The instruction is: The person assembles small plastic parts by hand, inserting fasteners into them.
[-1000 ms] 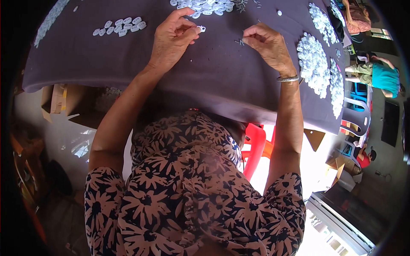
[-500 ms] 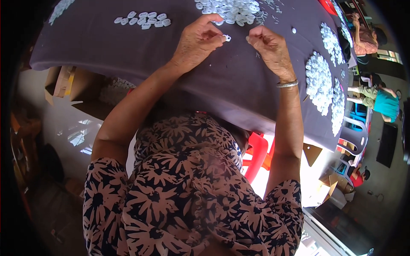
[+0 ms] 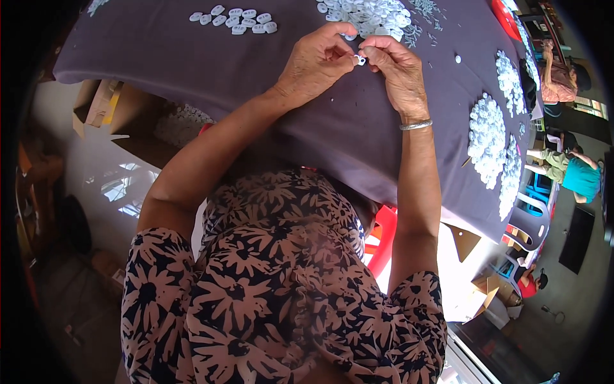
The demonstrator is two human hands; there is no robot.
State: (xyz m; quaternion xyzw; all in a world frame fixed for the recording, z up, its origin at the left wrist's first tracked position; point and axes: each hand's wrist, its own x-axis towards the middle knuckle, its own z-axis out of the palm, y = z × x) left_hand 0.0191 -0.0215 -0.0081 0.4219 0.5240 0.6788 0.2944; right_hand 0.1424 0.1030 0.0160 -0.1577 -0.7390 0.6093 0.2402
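Observation:
Between thumb and forefinger my left hand [image 3: 318,63] pinches a small white plastic piece [image 3: 361,61] with a hole in it. My right hand [image 3: 401,73], a silver bangle on its wrist, is closed in a pinch right against that piece. Whatever its fingertips hold is too small to make out. Just beyond both hands lies a heap of white oval plastic pieces [image 3: 368,14], with thin grey pin-like parts [image 3: 425,9] scattered at its right. Several white oval pieces with dark marks [image 3: 236,20] sit in a loose group to the left.
On the dark cloth-covered table [image 3: 192,70], piles of small white round pieces [image 3: 487,141] lie at the right. A red container [image 3: 506,19] stands at the far right. Below the left edge is an open cardboard box [image 3: 105,109]. A red chair [image 3: 382,238] shows beneath the table; people are farther right.
My right hand has moved left and now meets the white piece in my left hand. The left hand keeps its pinch. The whole view has shifted slightly.

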